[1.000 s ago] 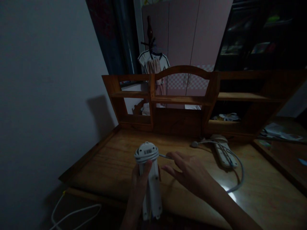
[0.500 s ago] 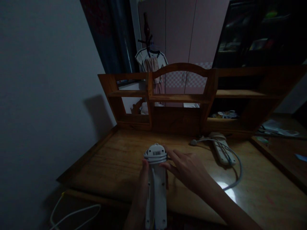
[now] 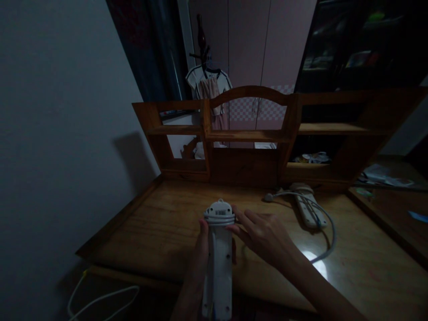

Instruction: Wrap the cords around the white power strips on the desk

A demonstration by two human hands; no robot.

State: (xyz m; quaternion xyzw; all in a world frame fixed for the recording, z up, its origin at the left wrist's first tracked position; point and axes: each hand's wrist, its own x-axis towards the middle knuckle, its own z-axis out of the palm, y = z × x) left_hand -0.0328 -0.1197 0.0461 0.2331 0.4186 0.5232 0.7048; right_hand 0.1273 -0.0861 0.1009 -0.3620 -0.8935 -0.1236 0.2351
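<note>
A white power strip [image 3: 221,267] points away from me over the desk's front edge, its screw-dotted back facing up. Its grey cord [image 3: 219,219] is wound in several turns around the far end, just below a barcode label. My left hand [image 3: 199,256] grips the strip from the left, thumb along its side and fingertips showing at the right edge. With fingers bent, my right hand [image 3: 259,229] pinches the cord turns at the strip's right side. A second power strip [image 3: 309,208] lies on the desk to the right, its cord looping toward me.
The wooden desk [image 3: 150,223] carries a shelf unit [image 3: 247,136] along its back. A wall [image 3: 67,133] stands at the left. Below the front left corner hangs a white cable [image 3: 110,292]. Papers [image 3: 384,176] lie at the far right.
The view has shifted slightly. Both hands stay on the power strip, the right still at the wound cord; its grip looks almost the same.
</note>
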